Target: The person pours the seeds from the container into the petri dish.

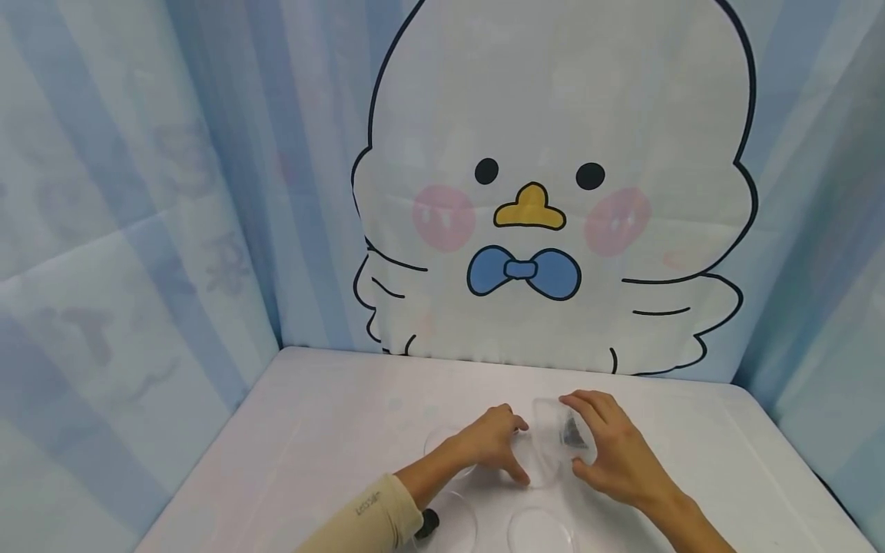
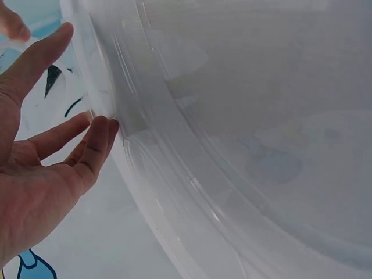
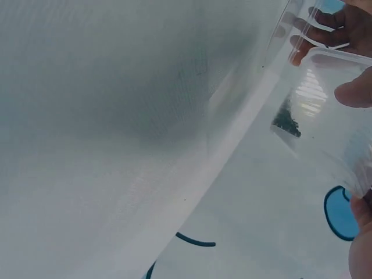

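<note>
Booth: apparently a curtained cubicle; surroundings hidden
Curtains: blue-striped, nine and three o'clock
Cartoon bird: twelve o'clock
Table: pale, six o'clock

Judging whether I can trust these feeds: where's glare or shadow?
Right wrist: striped glare on the clear plastic container, plus broad shadow on the white table; left wrist: thin highlights along a clear curved plastic rim; head: soft shadow near the right hand.

Glossy clear plastic container, matt cloth curtain
</note>
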Available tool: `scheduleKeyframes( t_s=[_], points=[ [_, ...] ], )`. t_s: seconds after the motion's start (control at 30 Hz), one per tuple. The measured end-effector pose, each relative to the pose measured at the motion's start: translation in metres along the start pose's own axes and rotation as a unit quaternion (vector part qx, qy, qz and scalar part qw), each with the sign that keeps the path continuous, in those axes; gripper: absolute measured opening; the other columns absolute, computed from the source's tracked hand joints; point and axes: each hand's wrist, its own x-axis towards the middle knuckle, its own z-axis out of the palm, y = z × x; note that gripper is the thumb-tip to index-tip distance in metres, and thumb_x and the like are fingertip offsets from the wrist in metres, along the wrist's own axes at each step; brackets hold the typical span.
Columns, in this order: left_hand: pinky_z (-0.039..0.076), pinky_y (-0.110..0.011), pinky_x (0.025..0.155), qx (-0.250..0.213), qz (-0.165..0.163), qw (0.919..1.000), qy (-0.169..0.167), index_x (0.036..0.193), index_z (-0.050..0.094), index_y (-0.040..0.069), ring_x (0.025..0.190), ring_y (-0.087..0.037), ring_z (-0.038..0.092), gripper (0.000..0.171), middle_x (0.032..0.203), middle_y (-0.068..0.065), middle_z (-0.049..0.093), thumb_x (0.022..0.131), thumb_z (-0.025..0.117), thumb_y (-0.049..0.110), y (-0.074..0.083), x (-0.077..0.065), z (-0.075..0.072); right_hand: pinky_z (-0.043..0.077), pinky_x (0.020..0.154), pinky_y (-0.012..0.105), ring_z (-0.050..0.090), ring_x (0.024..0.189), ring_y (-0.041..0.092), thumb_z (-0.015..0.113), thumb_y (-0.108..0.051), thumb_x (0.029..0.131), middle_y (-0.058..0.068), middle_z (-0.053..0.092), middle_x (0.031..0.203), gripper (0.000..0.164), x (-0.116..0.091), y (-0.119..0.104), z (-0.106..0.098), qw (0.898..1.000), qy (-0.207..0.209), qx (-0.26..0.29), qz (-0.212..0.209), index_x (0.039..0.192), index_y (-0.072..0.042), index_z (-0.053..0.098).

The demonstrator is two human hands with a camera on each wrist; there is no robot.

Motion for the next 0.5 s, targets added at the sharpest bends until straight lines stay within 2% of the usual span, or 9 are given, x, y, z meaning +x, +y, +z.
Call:
scheduleKeyframes(
  t_s=[0.33, 0.37, 0.5],
  points=[
    [0.051, -0.023, 0.090, -0.008, -0.019, 0.9998, -0.002, 0.131, 0.072, 0.009, 0.099, -0.012, 0.057, 0.077, 0.108, -0.003, 0.064, 0.064, 0.102, 0.033, -0.0008, 0.0004, 0.0024, 0.017, 0.116, 0.008, 0.052, 0.130, 0.021, 0.092, -0.011, 0.053, 0.001, 0.060, 0.137, 0.090, 0.0004, -0.0044, 0.0014, 1.000, 0.007, -0.015, -0.026, 0.138, -0.014, 0.062],
    [0.051, -0.023, 0.090, -0.009, -0.019, 0.9998, -0.001, 0.131, 0.072, 0.009, 0.099, -0.011, 0.057, 0.077, 0.108, -0.002, 0.064, 0.064, 0.102, 0.032, -0.0012, 0.0004, 0.0025, 0.021, 0.117, 0.011, 0.052, 0.129, 0.022, 0.092, -0.011, 0.053, 0.001, 0.060, 0.137, 0.091, 0.0007, -0.0051, 0.0012, 0.999, 0.008, -0.019, -0.031, 0.139, -0.013, 0.062],
    [0.050, -0.022, 0.089, -0.011, -0.009, 0.9999, 0.001, 0.130, 0.072, 0.009, 0.097, -0.010, 0.056, 0.076, 0.107, -0.002, 0.064, 0.064, 0.102, 0.031, -0.0020, 0.0021, 0.0017, 0.023, 0.119, 0.013, 0.053, 0.128, 0.023, 0.092, -0.010, 0.053, 0.003, 0.061, 0.136, 0.090, 0.0017, -0.0066, -0.0009, 0.998, 0.019, -0.030, -0.047, 0.138, -0.012, 0.063]
  ],
)
